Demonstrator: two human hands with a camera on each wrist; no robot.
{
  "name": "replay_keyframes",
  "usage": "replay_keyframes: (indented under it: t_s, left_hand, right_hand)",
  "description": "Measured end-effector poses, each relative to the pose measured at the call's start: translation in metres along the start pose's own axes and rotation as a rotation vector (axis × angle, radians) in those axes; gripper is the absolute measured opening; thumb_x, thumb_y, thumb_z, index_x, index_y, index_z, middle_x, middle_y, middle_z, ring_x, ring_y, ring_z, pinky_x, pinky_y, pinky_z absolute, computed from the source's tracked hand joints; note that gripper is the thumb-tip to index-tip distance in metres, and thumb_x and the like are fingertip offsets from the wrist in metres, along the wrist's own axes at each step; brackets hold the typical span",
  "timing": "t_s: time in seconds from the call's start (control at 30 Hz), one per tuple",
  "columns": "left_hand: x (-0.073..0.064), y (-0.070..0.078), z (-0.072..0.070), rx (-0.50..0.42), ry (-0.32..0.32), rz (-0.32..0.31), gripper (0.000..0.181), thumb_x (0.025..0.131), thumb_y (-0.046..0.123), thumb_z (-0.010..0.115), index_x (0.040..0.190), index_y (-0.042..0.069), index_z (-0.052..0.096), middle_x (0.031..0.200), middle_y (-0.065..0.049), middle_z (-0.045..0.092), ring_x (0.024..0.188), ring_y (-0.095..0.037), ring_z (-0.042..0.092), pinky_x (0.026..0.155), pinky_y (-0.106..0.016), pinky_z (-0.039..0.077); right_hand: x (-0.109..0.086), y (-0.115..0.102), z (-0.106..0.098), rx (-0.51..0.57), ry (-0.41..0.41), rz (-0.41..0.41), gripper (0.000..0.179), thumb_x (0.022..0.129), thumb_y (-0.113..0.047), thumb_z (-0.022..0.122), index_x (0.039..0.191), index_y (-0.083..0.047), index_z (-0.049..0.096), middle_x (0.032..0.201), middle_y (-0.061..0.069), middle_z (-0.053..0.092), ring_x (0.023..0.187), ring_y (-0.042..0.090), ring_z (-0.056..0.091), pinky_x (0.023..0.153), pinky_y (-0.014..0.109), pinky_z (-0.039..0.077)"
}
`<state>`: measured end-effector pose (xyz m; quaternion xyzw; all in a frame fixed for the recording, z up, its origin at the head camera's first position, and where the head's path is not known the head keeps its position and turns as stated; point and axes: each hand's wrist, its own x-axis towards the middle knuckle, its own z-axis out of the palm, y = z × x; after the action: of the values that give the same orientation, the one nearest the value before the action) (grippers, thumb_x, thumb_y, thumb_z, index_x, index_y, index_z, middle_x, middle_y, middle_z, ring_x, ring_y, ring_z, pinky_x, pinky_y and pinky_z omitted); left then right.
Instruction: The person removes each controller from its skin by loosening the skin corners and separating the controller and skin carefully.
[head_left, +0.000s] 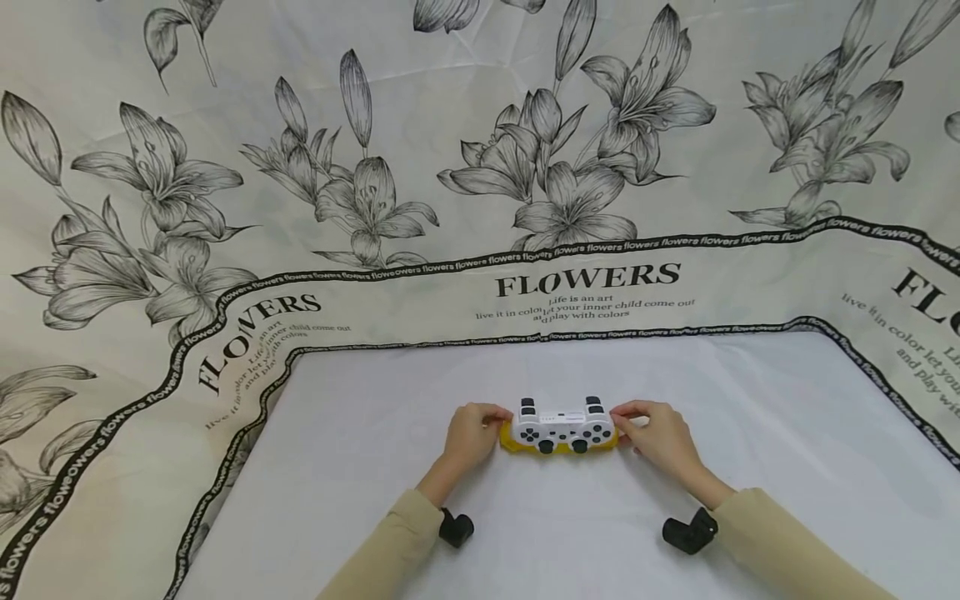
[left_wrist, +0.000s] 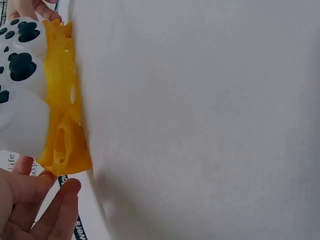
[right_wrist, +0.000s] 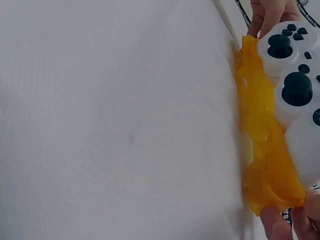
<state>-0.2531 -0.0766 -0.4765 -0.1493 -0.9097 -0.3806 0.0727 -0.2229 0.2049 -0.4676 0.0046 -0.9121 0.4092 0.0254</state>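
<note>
A white game controller (head_left: 562,421) with black sticks and buttons lies face up in the middle of the table. Beneath it, a yellow soft-looking cover (head_left: 513,442) with holes shows along the near edge and at both ends. My left hand (head_left: 468,435) pinches the cover at its left end. At the opposite end my right hand (head_left: 662,435) grips the cover between thumb and fingers. Both wrist views show the yellow cover (left_wrist: 62,100) extending past the controller's near side, with fingertips at its end. The controller hides the rest of the cover.
A white cloth covers the table (head_left: 540,533). Behind and to the sides hangs a curtain (head_left: 420,308) printed with flowers and lettering. Black wrist devices (head_left: 456,528) sit by both sleeve cuffs.
</note>
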Motion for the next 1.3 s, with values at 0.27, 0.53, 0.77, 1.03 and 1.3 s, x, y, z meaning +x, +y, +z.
replay_keyframes:
  t_s: [0.27, 0.53, 0.77, 1.03, 1.3]
  left_hand:
    - [-0.004, 0.000, -0.007, -0.002, -0.192, -0.028, 0.048, 0.079, -0.011, 0.056, 0.126, 0.002, 0.062, 0.120, -0.012, 0.068, 0.098, -0.022, 0.065, 0.082, -0.031, 0.055]
    - [-0.004, -0.005, -0.001, 0.059, -0.240, -0.044, 0.065, 0.077, 0.000, 0.072, 0.138, 0.001, 0.049, 0.118, -0.015, 0.065, 0.081, -0.016, 0.056, 0.072, -0.025, 0.051]
    - [-0.006, -0.001, 0.014, 0.181, -0.150, -0.064, 0.053, 0.085, 0.008, 0.070, 0.135, -0.001, 0.052, 0.120, -0.014, 0.065, 0.100, -0.025, 0.060, 0.090, -0.039, 0.053]
    - [-0.008, -0.004, 0.015, 0.110, -0.116, -0.035, 0.049, 0.084, 0.006, 0.071, 0.130, -0.003, 0.055, 0.112, -0.015, 0.067, 0.096, -0.024, 0.061, 0.087, -0.036, 0.052]
    - [-0.016, -0.013, 0.009, -0.038, -0.116, -0.052, 0.044, 0.084, 0.003, 0.070, 0.125, -0.004, 0.058, 0.110, -0.015, 0.068, 0.089, -0.019, 0.059, 0.082, -0.034, 0.052]
  right_hand:
    - [0.001, -0.002, 0.000, 0.008, -0.076, -0.034, 0.033, 0.087, -0.002, 0.060, 0.119, 0.007, 0.062, 0.108, 0.025, 0.068, 0.063, 0.015, 0.064, 0.050, 0.022, 0.048]
    - [0.007, 0.008, 0.005, -0.030, -0.114, -0.170, 0.051, 0.076, 0.004, 0.070, 0.124, 0.008, 0.056, 0.120, 0.026, 0.061, 0.087, 0.023, 0.065, 0.067, 0.023, 0.051]
    - [0.005, 0.008, 0.011, -0.022, -0.111, -0.207, 0.053, 0.075, 0.009, 0.070, 0.125, 0.011, 0.052, 0.121, 0.028, 0.057, 0.084, 0.019, 0.061, 0.072, 0.027, 0.052]
    - [0.006, 0.013, 0.014, -0.031, -0.048, -0.208, 0.047, 0.073, 0.005, 0.074, 0.117, 0.009, 0.058, 0.110, 0.022, 0.064, 0.072, 0.009, 0.056, 0.064, 0.019, 0.047]
    - [0.003, 0.016, 0.012, -0.004, -0.198, -0.218, 0.043, 0.084, -0.005, 0.070, 0.122, 0.007, 0.056, 0.112, 0.020, 0.063, 0.082, 0.012, 0.057, 0.059, 0.020, 0.049]
